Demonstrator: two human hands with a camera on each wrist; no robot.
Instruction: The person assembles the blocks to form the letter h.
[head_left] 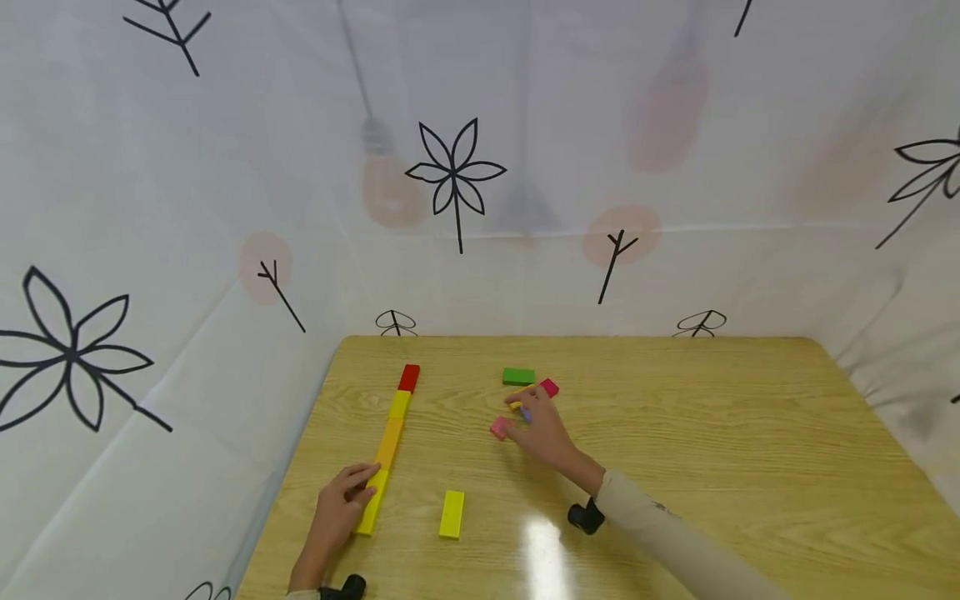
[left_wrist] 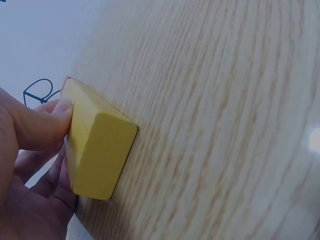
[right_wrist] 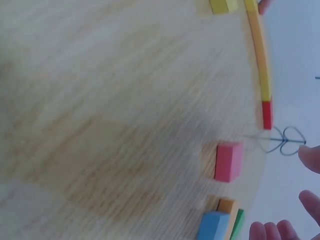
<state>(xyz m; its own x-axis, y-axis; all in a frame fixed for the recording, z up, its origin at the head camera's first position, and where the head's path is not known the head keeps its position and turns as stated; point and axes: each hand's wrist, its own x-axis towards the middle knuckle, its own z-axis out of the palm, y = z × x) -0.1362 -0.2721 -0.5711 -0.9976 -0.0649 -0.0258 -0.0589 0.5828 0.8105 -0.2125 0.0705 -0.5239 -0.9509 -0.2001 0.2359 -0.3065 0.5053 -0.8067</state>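
Observation:
My left hand [head_left: 337, 508] has its thumb and fingers along the left side of the near yellow block [head_left: 372, 503], which ends a row of red, yellow and orange blocks. The left wrist view shows the thumb touching that block [left_wrist: 97, 150]. Over the loose blocks hovers my right hand [head_left: 546, 432], fingers spread and holding nothing. Below it lie a pink block [head_left: 499, 427], a blue block [head_left: 526, 413] and an orange one [head_left: 517, 403], partly hidden. In the right wrist view, a gap separates the fingers from the pink block [right_wrist: 229, 161].
A green block [head_left: 518, 377] and a dark pink block [head_left: 550, 387] lie behind the right hand. One yellow block [head_left: 452, 514] is between the hands, nearer the front. A patterned white cloth [head_left: 525, 283] stands behind the wooden table [head_left: 712, 433].

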